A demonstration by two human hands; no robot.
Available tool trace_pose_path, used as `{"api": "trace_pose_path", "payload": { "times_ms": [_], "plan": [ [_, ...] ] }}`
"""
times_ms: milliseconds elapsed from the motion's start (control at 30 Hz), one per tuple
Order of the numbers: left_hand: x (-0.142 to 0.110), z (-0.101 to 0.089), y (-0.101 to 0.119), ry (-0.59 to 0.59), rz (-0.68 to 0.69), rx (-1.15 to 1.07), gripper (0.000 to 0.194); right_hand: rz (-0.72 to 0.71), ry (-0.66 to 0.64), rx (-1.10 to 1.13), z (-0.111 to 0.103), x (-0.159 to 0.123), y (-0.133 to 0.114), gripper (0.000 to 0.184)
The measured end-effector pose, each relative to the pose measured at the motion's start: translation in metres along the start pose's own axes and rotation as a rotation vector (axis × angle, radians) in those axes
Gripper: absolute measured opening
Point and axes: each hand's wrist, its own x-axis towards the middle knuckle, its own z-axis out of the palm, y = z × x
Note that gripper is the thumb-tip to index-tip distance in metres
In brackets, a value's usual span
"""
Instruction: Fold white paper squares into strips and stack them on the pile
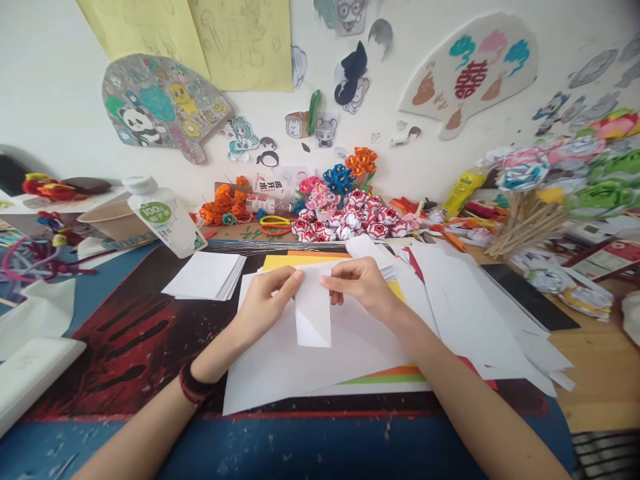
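A small folded piece of white paper (314,310) hangs between my two hands over the middle of the desk. My left hand (270,297) pinches its upper left corner between thumb and forefinger. On the other side, my right hand (357,283) pinches the upper right edge, its other fingers curled. Beneath them lies a large white sheet (270,367), with yellow, orange and green sheets showing from under it. A stack of white paper squares (203,277) rests left of my left hand. More small white papers (373,253) lie just behind my right hand.
White sheets (475,313) are spread at the right beside a flat black object (530,297). A white bottle (163,217) stands tilted at the back left. Red-and-white paper flowers (350,220) crowd the back edge; a white box (37,377) sits left.
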Motion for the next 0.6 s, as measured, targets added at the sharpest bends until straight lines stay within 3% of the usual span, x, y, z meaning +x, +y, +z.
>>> {"api": "trace_pose_path", "payload": {
  "times_ms": [67, 233, 433, 600],
  "plan": [
    [-0.0008, 0.0005, -0.0017, -0.02, 0.001, 0.011, 0.044, -0.006, 0.007, 0.001, -0.0007, 0.0003, 0.0012, 0.036],
    [-0.0015, 0.0031, -0.008, 0.057, 0.003, 0.039, 0.044, -0.022, 0.025, -0.019, 0.0004, 0.0008, 0.0032, 0.035],
    [-0.0013, 0.0033, -0.0046, -0.074, -0.016, -0.079, 0.042, -0.064, 0.088, -0.026, -0.0029, -0.0001, 0.002, 0.03],
    [-0.0031, 0.0043, -0.0053, 0.025, -0.009, 0.005, 0.047, -0.07, 0.085, -0.033, -0.003, 0.0002, 0.0029, 0.029]
  ]
}}
